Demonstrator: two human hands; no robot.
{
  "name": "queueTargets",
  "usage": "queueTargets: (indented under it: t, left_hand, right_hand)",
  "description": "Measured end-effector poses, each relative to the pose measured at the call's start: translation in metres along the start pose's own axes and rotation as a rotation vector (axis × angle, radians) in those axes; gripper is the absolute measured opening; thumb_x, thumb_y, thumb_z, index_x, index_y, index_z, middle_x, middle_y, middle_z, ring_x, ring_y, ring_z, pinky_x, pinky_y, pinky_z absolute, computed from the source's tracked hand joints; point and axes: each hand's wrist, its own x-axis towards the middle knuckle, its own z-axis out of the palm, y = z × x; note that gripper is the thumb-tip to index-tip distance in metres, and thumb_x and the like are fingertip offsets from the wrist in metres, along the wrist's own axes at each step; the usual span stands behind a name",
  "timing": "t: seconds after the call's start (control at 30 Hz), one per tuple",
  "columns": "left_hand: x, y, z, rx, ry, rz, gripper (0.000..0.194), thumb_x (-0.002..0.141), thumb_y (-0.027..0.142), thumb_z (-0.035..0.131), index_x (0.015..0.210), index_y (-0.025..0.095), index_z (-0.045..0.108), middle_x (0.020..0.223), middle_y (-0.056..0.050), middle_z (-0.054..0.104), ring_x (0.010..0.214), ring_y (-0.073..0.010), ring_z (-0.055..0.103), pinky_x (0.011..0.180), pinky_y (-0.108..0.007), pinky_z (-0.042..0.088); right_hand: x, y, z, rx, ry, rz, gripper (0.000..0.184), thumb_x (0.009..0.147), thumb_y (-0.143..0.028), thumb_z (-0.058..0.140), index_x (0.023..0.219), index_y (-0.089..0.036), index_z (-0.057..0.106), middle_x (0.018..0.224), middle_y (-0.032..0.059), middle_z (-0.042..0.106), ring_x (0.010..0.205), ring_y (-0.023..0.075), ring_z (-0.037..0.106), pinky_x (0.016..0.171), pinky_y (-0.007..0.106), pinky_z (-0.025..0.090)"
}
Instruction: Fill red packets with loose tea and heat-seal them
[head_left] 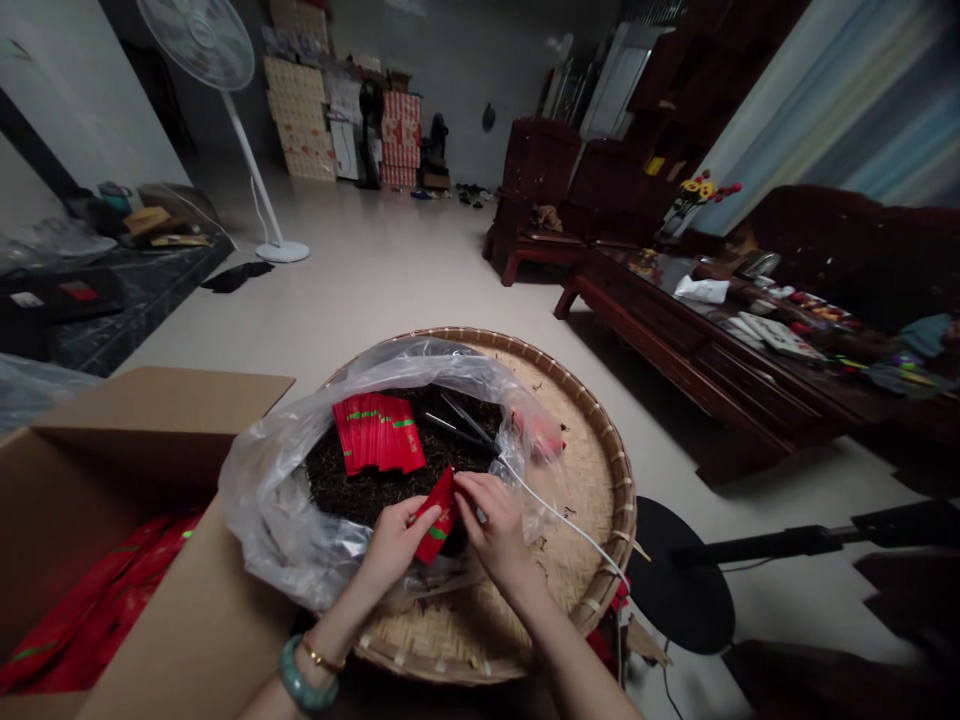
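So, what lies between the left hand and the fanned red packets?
A strip of dark loose leaves inside the plastic bag, visible in the head view.

Packet (pixel 444 513) reads smooth, slightly glossy on my remote view. Bag (pixel 274 500): crinkled, shiny clear plastic. Tray (pixel 592 430): coarse woven bamboo. Box (pixel 184 600): matt cardboard. I see a bangle (pixel 289 668), polished, stone-like.

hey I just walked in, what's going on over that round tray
A person's left hand pinches a small red packet, with the right hand at its upper end. Below, dark dried leaves fill an open clear plastic bag on a woven bamboo tray. A row of overlapping red packets lies on the leaves; more red packets are in the cardboard box.
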Motion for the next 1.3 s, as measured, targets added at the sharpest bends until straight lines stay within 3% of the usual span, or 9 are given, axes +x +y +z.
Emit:
queueTargets:
  t: [0.23,0.37,0.5,0.57,0.67,0.87,1.0,1.2,1.3]
  left_hand:
    - [-0.006,0.005,-0.005,0.173,0.002,0.083,0.038,0.081,0.047,0.049,0.096,0.018,0.070,0.090,-0.004,0.069,0.082,-0.0207,0.062,0.076,-0.027,0.045]
    - [-0.006,0.006,-0.008,0.194,0.027,0.097,0.035,0.080,0.045,0.051,0.095,0.020,0.070,0.093,-0.003,0.070,0.085,-0.0205,0.063,0.079,-0.028,0.047]
    - [-0.002,0.004,-0.013,-0.013,0.042,-0.011,0.040,0.070,0.048,0.063,0.090,0.014,0.070,0.077,-0.006,0.070,0.071,-0.0207,0.064,0.068,-0.028,0.051]
    - [-0.001,0.002,-0.016,-0.182,0.061,-0.113,0.050,0.062,0.051,0.070,0.093,0.011,0.069,0.073,-0.007,0.070,0.067,-0.0215,0.065,0.060,-0.027,0.053]
    - [-0.002,0.001,-0.017,-0.337,0.111,-0.169,0.060,0.055,0.053,0.077,0.098,0.011,0.069,0.085,-0.009,0.071,0.078,-0.0237,0.067,0.061,-0.028,0.057]
    - [-0.006,0.005,-0.012,-0.370,0.099,-0.175,0.059,0.048,0.054,0.083,0.092,0.015,0.073,0.094,-0.008,0.070,0.084,-0.0243,0.066,0.064,-0.028,0.060]
    - [-0.009,0.009,-0.011,-0.440,0.046,-0.200,0.060,0.053,0.056,0.081,0.096,0.015,0.072,0.099,-0.009,0.069,0.089,-0.0249,0.065,0.066,-0.028,0.060]
    - [-0.011,0.009,-0.008,-0.591,0.110,-0.163,0.058,0.058,0.057,0.078,0.096,0.014,0.071,0.104,-0.011,0.067,0.098,-0.0267,0.062,0.068,-0.030,0.060]
    - [-0.009,0.006,-0.008,-0.542,0.122,-0.158,0.061,0.057,0.059,0.078,0.093,0.011,0.072,0.094,-0.012,0.069,0.085,-0.0237,0.065,0.069,-0.029,0.059]
  right_hand:
    - [0.003,0.003,0.000,-0.061,-0.013,0.236,0.004,0.081,-0.024,0.063,0.081,-0.019,0.064,0.079,0.0037,0.061,0.079,0.0185,0.055,0.069,0.031,0.046]
    - [0.005,0.004,-0.006,-0.192,-0.019,0.089,0.011,0.085,-0.023,0.058,0.078,-0.019,0.066,0.076,0.0055,0.056,0.075,0.0188,0.050,0.064,0.031,0.044]
    - [0.006,0.001,-0.013,-0.037,-0.088,-0.102,0.014,0.089,-0.015,0.051,0.090,-0.019,0.064,0.078,0.0056,0.063,0.074,0.0172,0.052,0.065,0.030,0.046]
    - [0.004,-0.001,-0.014,0.022,-0.085,-0.101,0.014,0.088,-0.013,0.052,0.093,-0.019,0.063,0.084,0.0062,0.066,0.079,0.0176,0.054,0.071,0.032,0.048]
    - [-0.001,-0.001,-0.012,-0.021,-0.039,-0.068,0.016,0.085,-0.011,0.052,0.095,-0.018,0.063,0.091,0.0084,0.066,0.087,0.0197,0.054,0.077,0.036,0.048]
    - [-0.005,-0.001,-0.008,0.005,-0.019,-0.004,0.008,0.085,-0.015,0.058,0.086,-0.019,0.066,0.080,0.0048,0.068,0.079,0.0180,0.054,0.072,0.033,0.049]
    - [-0.005,-0.004,-0.009,0.034,0.039,-0.016,0.012,0.084,-0.014,0.058,0.075,-0.019,0.064,0.076,0.0044,0.066,0.078,0.0176,0.055,0.070,0.033,0.049]
    - [-0.013,-0.004,-0.003,-0.021,0.057,-0.158,0.017,0.083,-0.008,0.055,0.087,-0.019,0.067,0.083,0.0069,0.069,0.082,0.0187,0.056,0.074,0.036,0.051]
    - [-0.016,-0.001,0.001,0.089,0.012,-0.044,0.020,0.084,-0.012,0.054,0.094,-0.020,0.070,0.085,0.0065,0.071,0.079,0.0182,0.060,0.074,0.035,0.051]
